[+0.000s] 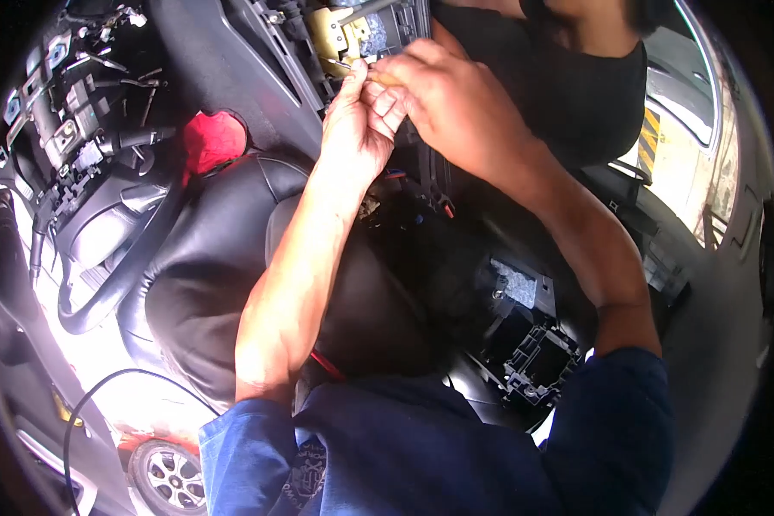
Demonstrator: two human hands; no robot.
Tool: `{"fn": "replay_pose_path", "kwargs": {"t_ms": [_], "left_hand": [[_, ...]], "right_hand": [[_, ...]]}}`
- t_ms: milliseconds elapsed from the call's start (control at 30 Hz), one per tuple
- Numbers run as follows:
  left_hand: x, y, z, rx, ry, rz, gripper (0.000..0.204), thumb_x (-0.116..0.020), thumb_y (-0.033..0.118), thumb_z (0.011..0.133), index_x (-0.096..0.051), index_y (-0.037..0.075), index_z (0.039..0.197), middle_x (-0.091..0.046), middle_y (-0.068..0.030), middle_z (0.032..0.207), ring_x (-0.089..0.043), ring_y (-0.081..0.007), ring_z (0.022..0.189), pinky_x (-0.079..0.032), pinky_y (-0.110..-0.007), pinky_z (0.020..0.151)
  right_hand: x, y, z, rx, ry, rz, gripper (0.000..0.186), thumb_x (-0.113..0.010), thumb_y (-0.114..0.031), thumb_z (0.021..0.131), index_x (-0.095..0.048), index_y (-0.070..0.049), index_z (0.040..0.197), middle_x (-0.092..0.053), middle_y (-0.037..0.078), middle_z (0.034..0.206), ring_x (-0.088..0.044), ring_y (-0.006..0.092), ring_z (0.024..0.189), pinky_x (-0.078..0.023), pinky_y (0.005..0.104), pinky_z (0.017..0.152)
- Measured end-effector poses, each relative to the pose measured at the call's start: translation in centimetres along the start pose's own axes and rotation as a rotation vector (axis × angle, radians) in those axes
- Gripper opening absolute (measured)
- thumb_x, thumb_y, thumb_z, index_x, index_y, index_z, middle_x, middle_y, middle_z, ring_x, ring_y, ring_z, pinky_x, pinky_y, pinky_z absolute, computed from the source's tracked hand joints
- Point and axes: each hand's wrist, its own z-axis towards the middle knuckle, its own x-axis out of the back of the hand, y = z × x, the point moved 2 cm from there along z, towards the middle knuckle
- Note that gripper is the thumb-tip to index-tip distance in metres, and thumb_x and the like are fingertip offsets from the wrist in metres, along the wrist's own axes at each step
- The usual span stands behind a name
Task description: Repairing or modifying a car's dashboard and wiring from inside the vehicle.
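Both my hands meet at the top centre, in front of an opened car interior panel. My right hand (456, 99) is closed around the amber handle of a slim tool that looks like a screwdriver (383, 77). Its thin metal tip points left. The thumb and fingers of my left hand (361, 125) pinch the front of the same tool. Just beyond the tip sits a yellowish part (325, 34) in the dark panel frame (288, 60). My fingers hide much of the tool and the spot beneath it.
A black leather seat (206, 232) lies left of my forearms, with a red cloth (215, 139) behind it. Bare dashboard framework and wiring (64, 129) fill the far left. Another person in dark clothing (559, 95) is close at upper right. A black plastic frame (542, 361) lies lower right.
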Motion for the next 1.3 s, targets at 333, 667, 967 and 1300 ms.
{"fn": "replay_pose_path", "kwargs": {"t_ms": [333,667,967,1300], "left_hand": [[-2.3,-0.7,0.2,-0.022,0.161,0.048,0.021,-0.052,0.024,0.099,-0.054,0.003,0.103,-0.065,-0.0098,0.088,-0.068,-0.02,0.078,-0.06,-0.032,0.072],[-2.0,-0.2,0.7,-0.033,0.24,0.016,0.026,-0.054,0.025,0.098,-0.055,0.0,0.103,-0.064,-0.0127,0.094,-0.067,-0.0251,0.088,-0.059,-0.038,0.077],[-2.1,-0.1,0.6,-0.016,0.272,-0.015,0.018,-0.052,0.021,0.099,-0.056,0.004,0.095,-0.062,-0.0071,0.08,-0.066,-0.0181,0.072,-0.06,-0.034,0.075],[-0.7,-0.5,1.2,-0.038,0.243,-0.066,0.018,-0.051,0.019,0.098,-0.054,0.002,0.102,-0.065,-0.0163,0.102,-0.066,-0.0263,0.092,-0.056,-0.042,0.086]], "right_hand": [[0.4,1.6,0.3,-0.02,0.05,0.06,0.027,-0.053,-0.022,0.093,-0.062,-0.003,0.109,-0.058,0.021,0.108,-0.061,0.0398,0.097,-0.05,0.0434,0.075],[1.2,0.4,1.2,-0.012,0.162,0.034,0.027,-0.061,-0.015,0.089,-0.064,0.002,0.11,-0.063,0.021,0.108,-0.063,0.0376,0.097,-0.05,0.0391,0.084],[0.5,0.3,1.1,-0.148,0.079,-0.081,0.025,-0.06,-0.019,0.091,-0.064,0.004,0.099,-0.065,0.022,0.09,-0.065,0.0375,0.079,-0.05,0.0392,0.071],[0.2,0.8,2.7,-0.463,-0.093,0.094,0.018,-0.059,-0.014,0.09,-0.066,0.002,0.097,-0.064,0.018,0.087,-0.065,0.0354,0.084,-0.05,0.0402,0.076]]}}
